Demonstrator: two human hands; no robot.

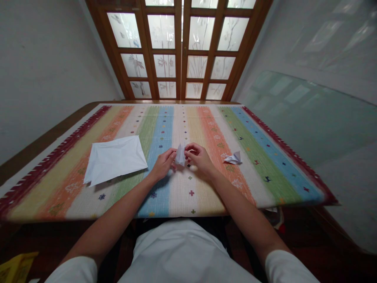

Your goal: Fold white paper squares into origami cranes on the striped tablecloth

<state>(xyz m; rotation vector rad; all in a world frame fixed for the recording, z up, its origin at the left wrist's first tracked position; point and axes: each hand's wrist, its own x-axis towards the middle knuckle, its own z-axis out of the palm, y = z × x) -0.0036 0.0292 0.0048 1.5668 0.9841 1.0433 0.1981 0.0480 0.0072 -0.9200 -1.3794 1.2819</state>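
Note:
A small piece of folded white paper [180, 155] is held up between my two hands, above the middle of the striped tablecloth. My left hand [162, 163] pinches its left side with thumb and fingers. On the opposite side, my right hand [200, 159] grips the right edge between thumb and curled fingers. To the right lies another folded paper piece [233, 158], with a pointed tip sticking up. A stack of white paper sheets [116, 159] rests to the left of my left hand.
The striped tablecloth [191, 204] covers a wooden table [97, 104]. Past the far edge stand wooden doors [181, 74] with frosted panes. A glass panel [309, 106] leans at the right wall. Something yellow [19, 267] is at the lower left, below the table.

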